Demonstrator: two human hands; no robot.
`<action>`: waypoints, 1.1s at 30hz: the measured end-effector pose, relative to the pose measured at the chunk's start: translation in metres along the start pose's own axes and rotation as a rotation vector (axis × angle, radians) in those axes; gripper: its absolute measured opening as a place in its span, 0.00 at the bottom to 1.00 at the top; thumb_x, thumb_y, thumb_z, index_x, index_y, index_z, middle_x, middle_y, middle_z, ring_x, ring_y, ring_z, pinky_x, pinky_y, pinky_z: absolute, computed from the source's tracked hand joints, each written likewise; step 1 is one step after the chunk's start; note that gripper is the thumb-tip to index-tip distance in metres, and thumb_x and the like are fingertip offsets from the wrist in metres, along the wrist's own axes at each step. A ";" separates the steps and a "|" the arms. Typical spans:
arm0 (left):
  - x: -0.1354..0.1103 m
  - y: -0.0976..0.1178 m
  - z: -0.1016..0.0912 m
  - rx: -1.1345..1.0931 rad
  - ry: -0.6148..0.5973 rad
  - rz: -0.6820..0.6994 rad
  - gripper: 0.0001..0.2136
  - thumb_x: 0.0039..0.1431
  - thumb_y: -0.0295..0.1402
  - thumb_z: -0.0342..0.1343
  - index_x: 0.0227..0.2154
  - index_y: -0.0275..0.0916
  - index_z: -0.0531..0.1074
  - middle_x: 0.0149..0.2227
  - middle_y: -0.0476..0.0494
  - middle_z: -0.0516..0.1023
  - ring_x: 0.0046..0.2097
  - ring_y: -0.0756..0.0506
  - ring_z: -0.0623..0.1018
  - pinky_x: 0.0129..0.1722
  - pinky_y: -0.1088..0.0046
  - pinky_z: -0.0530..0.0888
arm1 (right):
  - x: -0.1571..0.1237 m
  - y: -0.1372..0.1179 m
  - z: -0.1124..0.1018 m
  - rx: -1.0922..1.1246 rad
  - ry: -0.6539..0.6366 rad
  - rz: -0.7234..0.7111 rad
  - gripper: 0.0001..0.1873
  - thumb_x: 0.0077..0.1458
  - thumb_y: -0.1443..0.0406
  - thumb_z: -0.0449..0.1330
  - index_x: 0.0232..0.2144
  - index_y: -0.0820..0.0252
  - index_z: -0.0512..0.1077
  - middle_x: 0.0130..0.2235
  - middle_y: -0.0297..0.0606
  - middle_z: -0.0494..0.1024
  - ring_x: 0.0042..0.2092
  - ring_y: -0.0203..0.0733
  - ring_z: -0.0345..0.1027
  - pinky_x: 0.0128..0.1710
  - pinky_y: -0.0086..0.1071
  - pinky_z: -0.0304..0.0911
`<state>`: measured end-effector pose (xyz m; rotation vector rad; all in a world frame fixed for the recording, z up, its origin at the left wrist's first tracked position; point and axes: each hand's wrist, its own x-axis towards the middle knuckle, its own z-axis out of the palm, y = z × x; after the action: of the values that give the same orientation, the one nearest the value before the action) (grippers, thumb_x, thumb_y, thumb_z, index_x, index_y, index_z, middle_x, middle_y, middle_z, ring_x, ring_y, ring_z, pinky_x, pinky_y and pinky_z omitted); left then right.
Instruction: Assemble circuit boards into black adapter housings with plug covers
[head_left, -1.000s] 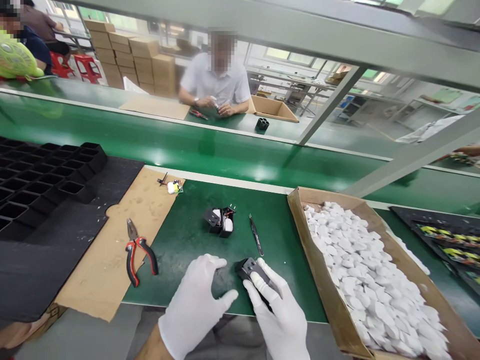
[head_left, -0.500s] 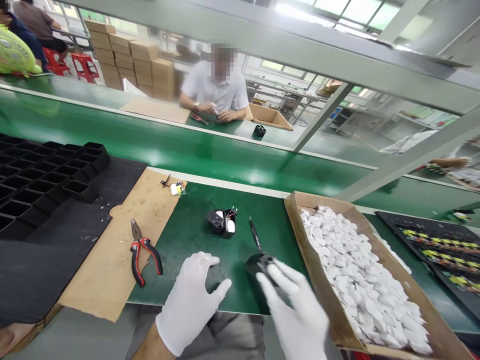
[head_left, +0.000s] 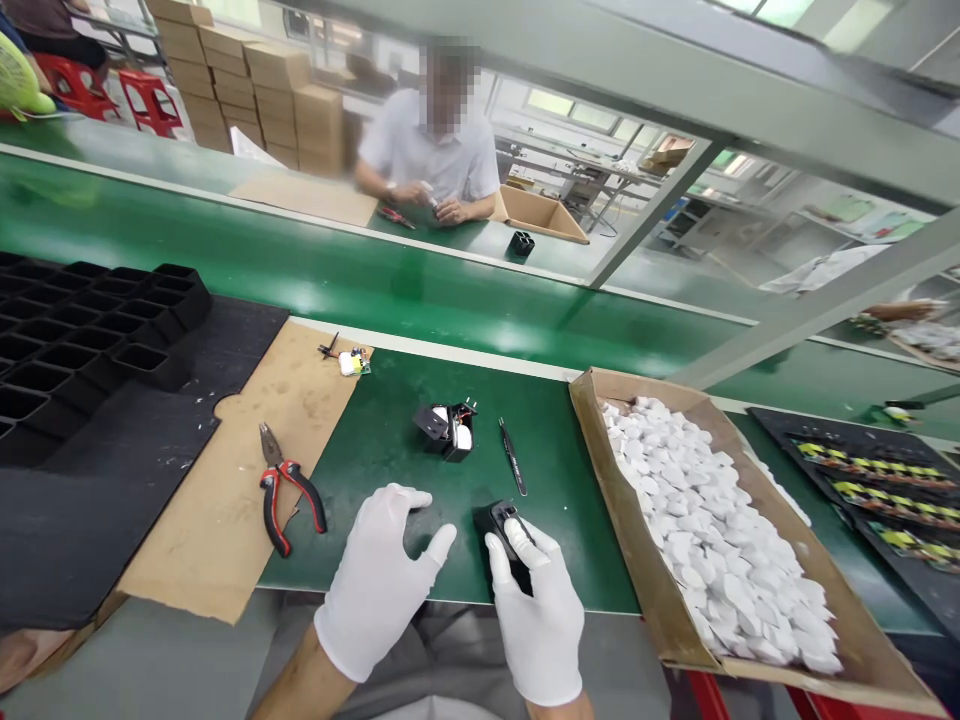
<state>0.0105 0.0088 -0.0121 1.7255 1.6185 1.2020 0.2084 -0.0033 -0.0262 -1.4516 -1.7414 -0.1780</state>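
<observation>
My right hand (head_left: pixel 536 610), in a white glove, has its fingers around a black plastic housing (head_left: pixel 493 517) near the front edge of the green bench. My left hand (head_left: pixel 386 585), also gloved, is just left of it, with thumb and fingers apart and nothing between them. Beyond my hands sits an open black housing (head_left: pixel 444 432) with white pieces and wires inside and two metal pins sticking up. Black tweezers (head_left: pixel 513 457) lie to its right. Pliers (head_left: pixel 281 490) with red and black handles rest at the left, partly on a cardboard sheet (head_left: pixel 202 545).
A cardboard tray (head_left: pixel 611 495) full of white pieces (head_left: pixel 712 540) stands at the right. Rows of circuit boards (head_left: pixel 877 490) lie beyond it. Empty black housings (head_left: pixel 82 340) fill the left, and a small board (head_left: pixel 354 362) lies nearer. Across the bench sits a person (head_left: pixel 431 150).
My right hand has moved slightly left and inward with the black housing, uncovering the whole tweezers. My left hand keeps nearly the same pose. The view has tilted down a little.
</observation>
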 end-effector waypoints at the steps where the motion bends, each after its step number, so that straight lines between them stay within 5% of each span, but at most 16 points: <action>1: -0.001 0.000 0.000 0.001 0.003 0.004 0.11 0.66 0.32 0.64 0.48 0.44 0.72 0.46 0.43 0.81 0.51 0.36 0.82 0.54 0.46 0.81 | 0.002 0.000 -0.003 0.022 -0.007 0.024 0.13 0.67 0.64 0.68 0.53 0.53 0.80 0.51 0.44 0.87 0.49 0.48 0.85 0.51 0.40 0.82; 5: -0.002 0.000 0.000 0.011 0.015 0.017 0.11 0.66 0.33 0.65 0.49 0.45 0.72 0.46 0.43 0.81 0.52 0.35 0.82 0.55 0.46 0.81 | 0.016 -0.002 -0.015 0.087 -0.063 0.163 0.18 0.68 0.58 0.67 0.56 0.57 0.76 0.52 0.49 0.86 0.51 0.51 0.85 0.52 0.46 0.83; 9: -0.003 -0.002 0.001 0.028 0.015 0.025 0.12 0.66 0.33 0.65 0.49 0.45 0.72 0.47 0.43 0.81 0.53 0.35 0.82 0.55 0.46 0.81 | 0.031 -0.006 -0.021 0.139 -0.183 0.190 0.14 0.67 0.58 0.68 0.52 0.54 0.80 0.47 0.43 0.89 0.45 0.49 0.87 0.50 0.42 0.85; 17: -0.005 0.000 0.003 0.059 0.016 0.035 0.13 0.66 0.33 0.66 0.50 0.45 0.71 0.49 0.42 0.80 0.54 0.34 0.81 0.55 0.45 0.81 | 0.026 -0.005 -0.020 0.182 -0.154 -0.053 0.08 0.66 0.68 0.69 0.46 0.52 0.82 0.51 0.41 0.88 0.50 0.46 0.87 0.54 0.38 0.82; 22: -0.006 0.001 0.002 0.079 0.010 0.048 0.14 0.66 0.34 0.66 0.51 0.44 0.70 0.49 0.41 0.79 0.54 0.34 0.81 0.56 0.46 0.80 | 0.024 0.003 -0.021 0.099 -0.184 -0.154 0.13 0.68 0.67 0.67 0.52 0.50 0.83 0.50 0.41 0.88 0.45 0.45 0.87 0.49 0.34 0.83; 28: -0.006 0.001 0.001 0.061 0.007 0.044 0.12 0.67 0.34 0.65 0.50 0.43 0.71 0.48 0.41 0.79 0.53 0.35 0.80 0.55 0.48 0.79 | 0.042 -0.006 -0.050 -0.019 0.088 -0.037 0.24 0.60 0.71 0.74 0.56 0.46 0.81 0.54 0.39 0.86 0.49 0.47 0.84 0.53 0.37 0.78; 33: -0.002 0.005 -0.002 -0.029 0.010 -0.057 0.06 0.73 0.37 0.58 0.48 0.44 0.74 0.47 0.43 0.80 0.53 0.37 0.79 0.57 0.49 0.76 | 0.015 -0.010 -0.019 -0.057 -0.037 0.001 0.11 0.67 0.64 0.68 0.51 0.50 0.83 0.48 0.39 0.88 0.44 0.45 0.86 0.43 0.35 0.80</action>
<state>0.0119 0.0055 -0.0076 1.6464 1.6370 1.2031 0.2100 -0.0059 -0.0005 -1.5049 -1.7781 -0.2031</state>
